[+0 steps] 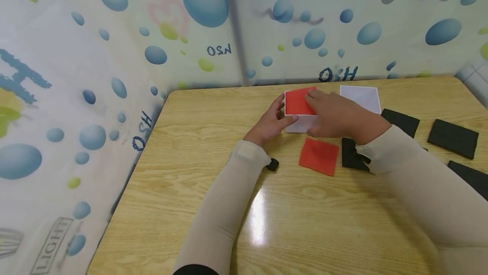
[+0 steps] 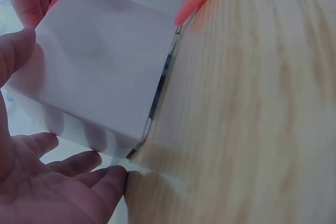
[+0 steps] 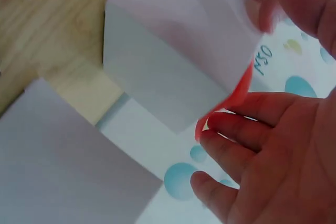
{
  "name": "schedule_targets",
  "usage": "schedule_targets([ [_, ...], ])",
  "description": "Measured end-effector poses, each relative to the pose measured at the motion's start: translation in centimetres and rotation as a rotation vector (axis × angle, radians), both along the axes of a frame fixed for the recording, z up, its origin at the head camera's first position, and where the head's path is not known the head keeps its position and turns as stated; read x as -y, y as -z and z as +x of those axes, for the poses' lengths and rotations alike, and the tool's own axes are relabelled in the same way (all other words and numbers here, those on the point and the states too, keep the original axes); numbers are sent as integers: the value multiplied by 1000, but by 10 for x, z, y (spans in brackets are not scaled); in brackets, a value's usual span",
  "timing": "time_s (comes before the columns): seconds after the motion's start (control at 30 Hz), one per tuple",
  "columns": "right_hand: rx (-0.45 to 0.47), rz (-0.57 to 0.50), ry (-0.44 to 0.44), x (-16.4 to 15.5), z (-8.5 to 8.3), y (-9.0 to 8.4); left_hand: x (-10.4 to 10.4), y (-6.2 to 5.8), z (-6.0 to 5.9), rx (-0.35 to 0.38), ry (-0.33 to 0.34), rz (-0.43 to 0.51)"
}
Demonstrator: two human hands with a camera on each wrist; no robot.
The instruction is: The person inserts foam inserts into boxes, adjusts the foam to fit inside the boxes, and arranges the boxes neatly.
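white box (image 1: pixel 301 123): far middle of desk (image 1: pixel 213 148), red sheet (image 1: pixel 299 101) laid across its top. left hand (image 1: pixel 268 124) braces the box side, fingers relaxed. right hand (image 1: pixel 335 114) presses the sheet, fingers flat. best seated evenly, corners aligned, box kept steady.

You see the box (image 1: pixel 301 116) at the frame's upper centre, on the tabletop (image 1: pixel 198 181), a sheet (image 1: pixel 301 100) on top. Another sheet (image 1: pixel 319 156) lies below it; the lid (image 1: pixel 360 97) sits right of it.

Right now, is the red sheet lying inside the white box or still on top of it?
On top: the red square foam sheet lies across the open top of the white cardboard box, one edge sticking out past its wall, under the right hand.
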State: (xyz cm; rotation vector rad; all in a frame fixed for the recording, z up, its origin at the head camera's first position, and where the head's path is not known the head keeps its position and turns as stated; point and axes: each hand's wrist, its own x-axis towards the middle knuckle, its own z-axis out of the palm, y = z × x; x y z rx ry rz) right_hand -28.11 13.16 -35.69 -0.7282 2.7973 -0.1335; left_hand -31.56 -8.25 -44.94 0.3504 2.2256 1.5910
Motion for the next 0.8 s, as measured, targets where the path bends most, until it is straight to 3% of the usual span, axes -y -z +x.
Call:
schedule_targets([
  [0.8, 15, 37, -30, 11, 4, 13, -1, -1, 3, 6, -20, 18],
])
